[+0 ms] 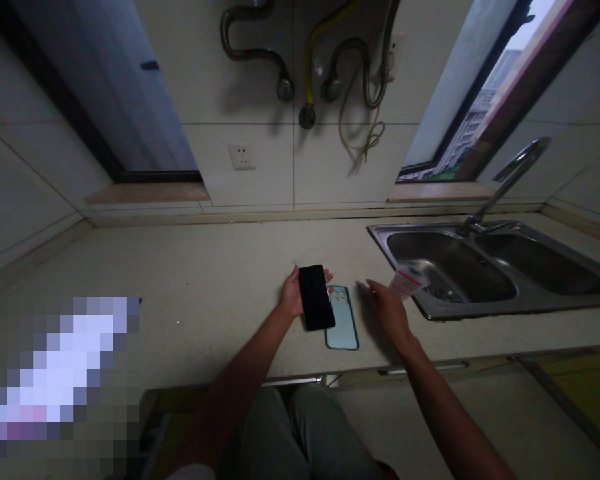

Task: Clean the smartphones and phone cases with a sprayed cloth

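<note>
My left hand (293, 293) grips a black phone (316, 297), screen up, just above the pale countertop (205, 287). Beside and partly under the phone lies a light blue phone case (344, 327), inner side up. My right hand (387, 310) hovers just right of the case with its fingers stretched out and nothing in it. A small white packet with red print (409, 280) rests at the sink's near left corner, a little beyond my right fingertips.
A steel double sink (485, 307) with a curved tap (510, 175) fills the right side of the counter. On the tiled back wall are a socket (242, 156) and hanging hoses (307, 73). Windows flank the wall. A blurred patch covers the lower left.
</note>
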A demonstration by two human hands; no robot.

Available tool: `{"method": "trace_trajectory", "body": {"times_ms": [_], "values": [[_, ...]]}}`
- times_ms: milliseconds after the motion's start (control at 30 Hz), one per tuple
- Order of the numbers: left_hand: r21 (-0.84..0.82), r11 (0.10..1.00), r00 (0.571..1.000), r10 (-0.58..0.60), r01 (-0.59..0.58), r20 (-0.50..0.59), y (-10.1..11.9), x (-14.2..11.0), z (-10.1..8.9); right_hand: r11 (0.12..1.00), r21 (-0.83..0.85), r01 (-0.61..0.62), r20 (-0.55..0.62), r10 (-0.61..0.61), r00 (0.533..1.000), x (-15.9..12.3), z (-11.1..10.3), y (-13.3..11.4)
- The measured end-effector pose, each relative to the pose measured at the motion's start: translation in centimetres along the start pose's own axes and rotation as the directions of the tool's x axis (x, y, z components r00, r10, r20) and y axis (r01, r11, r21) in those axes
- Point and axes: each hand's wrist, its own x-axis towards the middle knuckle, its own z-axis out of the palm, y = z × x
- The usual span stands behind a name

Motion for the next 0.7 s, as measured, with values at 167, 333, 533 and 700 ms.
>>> {"method": "trace_trajectory", "body": {"times_ms": [167,333,533,700], "values": [[0.025,1.0,1.0,0.019,-0.02,0.013,-0.1,0.1,-0.1,0.998,0.032,0.054,-0.087,-0.051,0.995,-1.4,-1.5,-1.9],[0.038,0.998,0.998,0.057,-0.058,0.01,-0.3,-0.5,0.8,0.88,0.445,-0.163,0.124,0.119,0.985,-4.4,-1.3,-6.7],[0.094,0.988,0.993,0.121,-0.12,-0.004,-1.3,-1.8,2.4,0.572,0.674,-0.467,0.442,0.194,0.876,-4.8,1.3,-9.9],[0.241,0.967,0.996,0.085,-0.088,0.02,-2.7,-1.4,1.8,0.412,0.731,-0.543,0.544,0.127,0.829,-3.9,0.3,-10.0]]}}
